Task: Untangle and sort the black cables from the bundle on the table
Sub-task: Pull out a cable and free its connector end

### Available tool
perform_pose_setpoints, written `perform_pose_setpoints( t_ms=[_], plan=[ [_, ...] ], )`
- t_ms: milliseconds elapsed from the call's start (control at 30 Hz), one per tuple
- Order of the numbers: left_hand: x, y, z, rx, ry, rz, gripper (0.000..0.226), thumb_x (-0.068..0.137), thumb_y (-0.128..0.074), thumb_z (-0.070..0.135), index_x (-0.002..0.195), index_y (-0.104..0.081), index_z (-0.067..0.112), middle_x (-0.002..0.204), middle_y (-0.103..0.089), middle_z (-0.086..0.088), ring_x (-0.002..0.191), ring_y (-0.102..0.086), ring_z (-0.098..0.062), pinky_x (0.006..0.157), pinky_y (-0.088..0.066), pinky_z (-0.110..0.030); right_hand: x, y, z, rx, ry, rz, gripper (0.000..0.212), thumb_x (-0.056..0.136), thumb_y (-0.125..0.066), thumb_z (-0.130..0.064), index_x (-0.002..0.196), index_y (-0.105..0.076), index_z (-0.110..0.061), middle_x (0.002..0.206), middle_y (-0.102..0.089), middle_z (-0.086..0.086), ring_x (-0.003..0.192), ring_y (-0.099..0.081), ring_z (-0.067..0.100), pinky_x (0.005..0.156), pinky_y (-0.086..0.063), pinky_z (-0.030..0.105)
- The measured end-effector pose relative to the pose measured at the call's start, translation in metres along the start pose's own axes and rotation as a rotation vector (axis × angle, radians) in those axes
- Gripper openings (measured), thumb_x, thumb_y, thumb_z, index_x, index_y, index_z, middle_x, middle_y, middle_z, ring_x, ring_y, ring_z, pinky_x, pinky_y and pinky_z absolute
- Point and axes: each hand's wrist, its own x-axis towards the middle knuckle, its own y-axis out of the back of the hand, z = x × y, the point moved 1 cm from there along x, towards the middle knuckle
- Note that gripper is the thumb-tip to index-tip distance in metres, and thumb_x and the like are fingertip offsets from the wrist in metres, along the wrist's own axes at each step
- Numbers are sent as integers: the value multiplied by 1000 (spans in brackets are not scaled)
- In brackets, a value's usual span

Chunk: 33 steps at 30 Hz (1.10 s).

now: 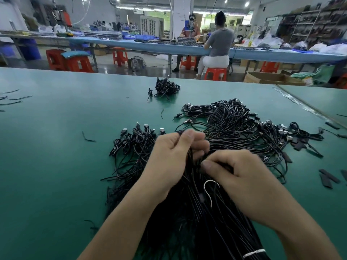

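A thick bundle of black cables [199,222] runs from the near table edge up between my hands on the green table [56,156]. My left hand [172,158] grips a clutch of the cables, fingers curled round them. Just right of it, my right hand [238,177] pinches strands of the same bundle with curled fingers. A white wire tie [208,190] loops out of the bundle below my right thumb. Beyond my hands a loose tangle of black cables with USB plugs [236,121] fans out. A smaller heap of cables [133,143] lies to the left.
A small pile of black cables [166,88] sits farther back. Black flat strips [328,177] lie scattered at the right, and stray cable offcuts [88,137] lie at the left. Past the table's far edge are red stools [216,74], a long bench and seated people.
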Motion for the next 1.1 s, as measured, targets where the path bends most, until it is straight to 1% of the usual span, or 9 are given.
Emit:
perform_pose_setpoints(
  t_ms=[133,300,367,467,533,733,867,967,1100],
  plan=[
    [-9,-2,3,475,100,-214,47,106,-44,30,70,-71,17,59,-69,4,54,-63,-5,55,-47,-19,1,8,6,67,36,139,11,81,-79,-33,74,-71,-30,49,-52,-11,45,-42,4,46,-34,15],
    [-16,-3,10,129,306,-425,59,106,-40,38,53,-58,20,46,-44,2,42,-50,-12,44,-38,-17,2,12,9,382,29,178,19,69,-77,-39,80,-72,-24,65,-67,2,59,-58,20,59,-49,29],
    [-16,-1,14,-47,355,-512,56,103,-45,40,50,-49,22,45,-35,5,39,-42,-10,41,-34,-16,3,11,8,489,11,129,19,69,-73,-41,80,-70,-25,70,-64,3,62,-52,19,59,-45,26],
    [-19,3,19,-227,400,-651,50,100,-43,39,52,-45,24,44,-38,7,40,-44,-8,41,-35,-14,2,10,3,641,-13,-20,15,79,-72,-36,76,-64,-24,74,-62,18,68,-50,20,61,-44,24],
    [-20,3,20,-291,409,-697,50,101,-41,39,54,-47,23,48,-46,5,46,-52,-10,45,-40,-16,1,13,1,681,-25,-70,18,79,-73,-37,77,-63,-22,74,-65,16,69,-56,21,64,-48,24],
    [-18,-4,12,-103,381,-478,50,96,-50,40,51,-50,19,57,-56,-6,55,-61,-20,52,-52,-23,0,14,11,413,-34,2,10,90,-70,-17,83,-64,-21,76,-71,13,63,-67,28,72,-56,55],
    [-15,-4,7,194,299,-368,59,104,-43,42,49,-54,22,70,-61,-6,59,-57,-14,59,-48,-28,2,9,13,191,5,85,14,90,-70,-17,84,-63,-28,75,-70,-1,67,-65,17,65,-55,45],
    [-17,-7,7,65,399,-372,53,104,-40,49,86,-69,9,78,-71,-11,72,-71,-27,62,-61,-41,3,2,9,124,22,178,14,89,-68,-18,82,-62,-29,74,-68,-8,66,-64,11,58,-52,28],
    [-20,-8,4,139,454,-364,70,99,-28,67,112,-60,6,75,-74,-9,49,-67,-24,36,-46,-23,4,-4,2,97,34,279,13,89,-67,-23,79,-62,-28,75,-68,-11,67,-65,10,59,-50,26]
  ],
)
